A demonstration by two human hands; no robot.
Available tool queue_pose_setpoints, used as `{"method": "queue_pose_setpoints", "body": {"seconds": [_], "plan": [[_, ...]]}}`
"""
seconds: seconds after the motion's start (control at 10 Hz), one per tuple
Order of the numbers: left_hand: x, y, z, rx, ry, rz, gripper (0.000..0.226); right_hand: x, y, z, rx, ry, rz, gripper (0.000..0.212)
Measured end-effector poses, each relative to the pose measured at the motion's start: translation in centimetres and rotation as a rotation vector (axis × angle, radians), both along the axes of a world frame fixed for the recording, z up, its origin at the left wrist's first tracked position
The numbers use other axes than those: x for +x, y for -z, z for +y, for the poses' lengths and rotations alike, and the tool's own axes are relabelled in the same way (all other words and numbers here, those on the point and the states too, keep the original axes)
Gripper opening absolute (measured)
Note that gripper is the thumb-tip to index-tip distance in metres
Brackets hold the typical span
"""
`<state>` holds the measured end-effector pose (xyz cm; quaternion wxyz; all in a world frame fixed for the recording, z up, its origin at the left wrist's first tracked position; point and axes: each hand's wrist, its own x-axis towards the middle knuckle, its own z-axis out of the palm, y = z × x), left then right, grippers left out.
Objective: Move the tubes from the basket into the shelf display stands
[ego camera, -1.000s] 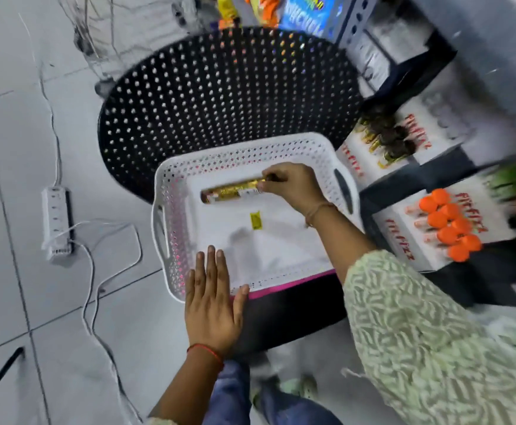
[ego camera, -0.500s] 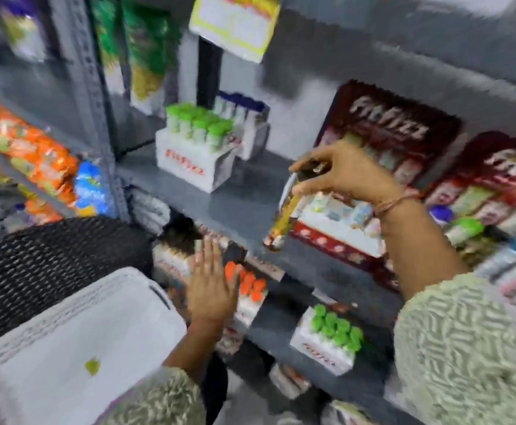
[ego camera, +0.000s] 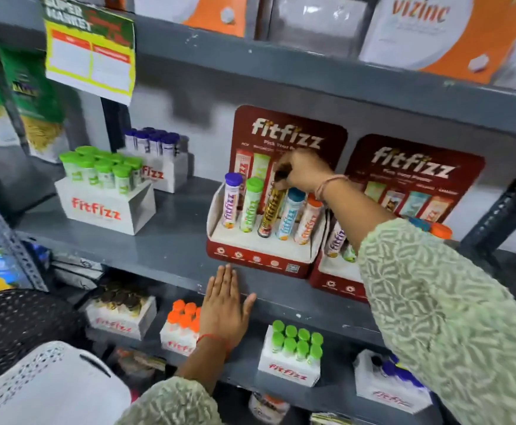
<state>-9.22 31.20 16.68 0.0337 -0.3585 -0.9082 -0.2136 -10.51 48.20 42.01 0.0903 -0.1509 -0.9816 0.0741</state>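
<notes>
The right hand (ego camera: 301, 173) pinched the dark cap of the slim, rigid gold tube (ego camera: 269, 211), likely light and slick, standing mid-row in the red cardboard display stand (ego camera: 259, 259), while the left hand (ego camera: 224, 311) lay flat and open on the grey shelf edge (ego camera: 158, 271).

Bare shelf (ego camera: 171, 240) lies open at nine o'clock of the red display stand (ego camera: 259, 259), whose back row is full; a second stand (ego camera: 336, 283) crowds three o'clock.
</notes>
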Motion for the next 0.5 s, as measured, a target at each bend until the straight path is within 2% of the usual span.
{"method": "queue_pose_setpoints", "body": {"seconds": [0.3, 0.4, 0.5], "plan": [[-0.1, -0.4, -0.1, -0.071, 0.018, 0.021, 0.108, -0.1, 2.5, -0.3, -0.066, 0.003, -0.016, 0.038], [-0.4, -0.4, -0.4, -0.056, 0.05, 0.007, 0.107, -0.2, 2.4, -1.1, -0.102, 0.016, -0.012, 0.047], [-0.2, -0.3, -0.6, -0.085, 0.065, -0.029, 0.104, 2.2, 2.9, -2.4, -0.164, 0.084, 0.192, 0.052]]}}
